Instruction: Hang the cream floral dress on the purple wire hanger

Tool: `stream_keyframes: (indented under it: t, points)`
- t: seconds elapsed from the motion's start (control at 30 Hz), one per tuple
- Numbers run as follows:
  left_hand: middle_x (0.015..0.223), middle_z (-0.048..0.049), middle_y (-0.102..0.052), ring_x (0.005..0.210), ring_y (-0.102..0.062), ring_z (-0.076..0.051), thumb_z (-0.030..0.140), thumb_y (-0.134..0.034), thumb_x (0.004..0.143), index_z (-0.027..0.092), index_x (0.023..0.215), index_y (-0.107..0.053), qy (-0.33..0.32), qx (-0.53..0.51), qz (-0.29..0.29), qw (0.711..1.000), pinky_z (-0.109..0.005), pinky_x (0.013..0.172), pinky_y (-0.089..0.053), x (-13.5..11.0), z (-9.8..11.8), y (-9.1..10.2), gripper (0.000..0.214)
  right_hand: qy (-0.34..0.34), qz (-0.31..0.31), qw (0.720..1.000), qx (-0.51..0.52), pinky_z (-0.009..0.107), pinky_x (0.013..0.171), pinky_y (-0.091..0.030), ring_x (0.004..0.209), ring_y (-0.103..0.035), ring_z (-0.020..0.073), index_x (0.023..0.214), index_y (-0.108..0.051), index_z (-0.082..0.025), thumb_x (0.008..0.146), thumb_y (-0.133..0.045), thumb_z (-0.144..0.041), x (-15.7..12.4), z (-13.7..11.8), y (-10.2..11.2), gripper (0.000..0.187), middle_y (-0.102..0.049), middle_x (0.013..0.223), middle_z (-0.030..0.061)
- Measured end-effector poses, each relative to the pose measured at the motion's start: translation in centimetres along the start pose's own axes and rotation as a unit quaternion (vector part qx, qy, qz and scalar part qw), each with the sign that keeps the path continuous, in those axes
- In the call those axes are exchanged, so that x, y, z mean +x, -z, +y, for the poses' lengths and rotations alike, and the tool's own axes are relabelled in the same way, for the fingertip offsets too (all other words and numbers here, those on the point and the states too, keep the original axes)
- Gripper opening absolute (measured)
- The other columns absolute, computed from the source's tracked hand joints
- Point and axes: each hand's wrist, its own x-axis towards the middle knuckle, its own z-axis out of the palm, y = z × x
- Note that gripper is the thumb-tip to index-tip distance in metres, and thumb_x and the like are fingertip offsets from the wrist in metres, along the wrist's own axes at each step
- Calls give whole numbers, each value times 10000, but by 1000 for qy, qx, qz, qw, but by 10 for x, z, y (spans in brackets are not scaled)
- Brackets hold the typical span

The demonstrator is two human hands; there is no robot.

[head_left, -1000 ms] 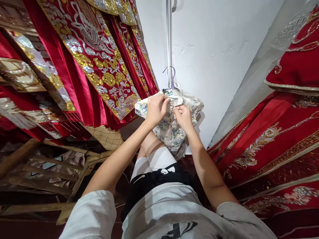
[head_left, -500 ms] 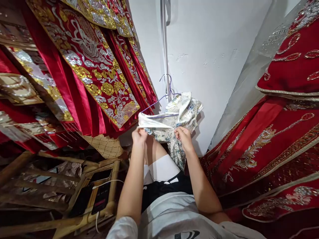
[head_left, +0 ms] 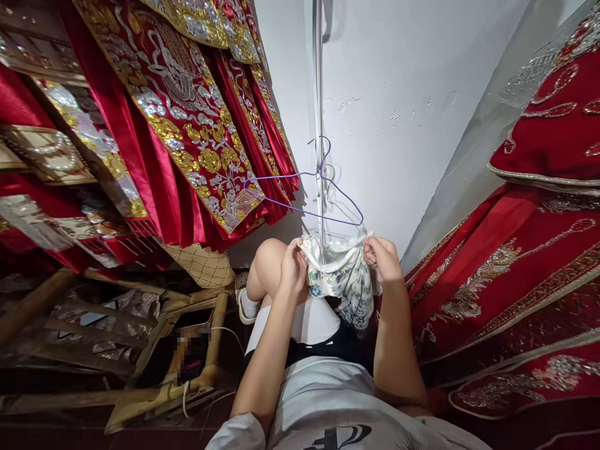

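A small cream garment with a blue floral print (head_left: 341, 281) hangs bunched between my two hands, over my lap. My left hand (head_left: 292, 267) is closed on its left edge. My right hand (head_left: 383, 257) pinches its right edge. Just above the cloth, a bare purple wire hanger (head_left: 304, 197) hangs from a thin metal pole (head_left: 319, 94) against the white wall. The cloth is off the hanger and lies below its bottom bar.
Red garments with gold and silver embroidery (head_left: 187, 125) hang close on the left. More red embroidered fabric (head_left: 515, 250) fills the right side. A bamboo chair frame (head_left: 187, 350) stands low on the left. My bent knee (head_left: 267, 262) is under the cloth.
The cream garment has come down off the purple hanger, which now hangs bare. Both hands have lowered with the cloth and moved slightly right.
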Motion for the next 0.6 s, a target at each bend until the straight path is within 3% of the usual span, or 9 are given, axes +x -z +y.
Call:
stream_keyframes:
  t: [0.1,0.17,0.27,0.33,0.43,0.5,0.57,0.6]
  points:
    - [758,-4,-521,723,-534,-136,286,-660,797,192,705,-538,-65,34,-80,994,-241,752,-487,-20,-9,-14,179,-12,-43,997,-66,238,448,-305,473,-424,99,583,-589,-192,715,-738,-508,-2,9,-4,373,-500,503,-17]
    - [804,-24,-539,767,-537,-165,386,-691,816,202,722,-574,-95,97,-137,981,-274,764,-491,-35,-17,-20,237,-27,-105,990,-90,261,532,-426,590,-554,148,658,-650,-190,748,-687,-679,-5,17,-8,498,-624,621,37]
    - [870,-51,-576,857,-567,-218,519,-622,903,229,770,-640,-146,238,-201,939,-342,863,-488,-51,-23,-25,319,-83,-227,969,-54,327,678,-530,759,-660,224,770,-697,-212,757,-507,-885,-13,25,-13,700,-700,753,78]
    - [930,-67,-605,975,-581,-248,519,-580,941,251,823,-687,-202,317,-202,904,-369,961,-457,-53,-21,-27,312,-96,-279,955,-7,353,711,-545,820,-680,255,827,-710,-222,744,-453,-925,-18,24,-14,754,-711,786,89]
    - [1120,-97,-619,1209,-537,-273,477,-603,940,267,932,-739,-261,367,-180,875,-385,1086,-390,-47,-13,-27,250,-52,-311,949,-16,324,676,-524,765,-658,231,863,-711,-208,704,-715,-737,-23,16,-14,553,-703,792,58]
    - [1325,-109,-559,1350,-459,-286,478,-680,886,280,1086,-727,-269,359,-167,878,-382,1120,-374,-41,-9,-23,285,-3,-298,952,-69,282,601,-472,648,-590,179,784,-691,-193,640,-862,-487,-23,7,-14,370,-659,708,14]
    - [1386,-110,-534,1350,-469,-287,499,-739,828,280,1208,-674,-216,346,-199,891,-361,1063,-430,-35,-6,-13,443,61,-273,955,-99,267,553,-426,589,-533,156,677,-659,-187,616,-874,-349,-18,-5,-14,276,-614,634,-3]
    - [1318,-112,-581,1267,-532,-281,516,-755,806,262,1200,-670,-158,355,-240,889,-342,985,-474,-33,-4,-6,477,95,-262,955,-98,271,543,-420,583,-527,159,642,-650,-189,620,-861,-329,-14,-11,-13,254,-606,616,1]
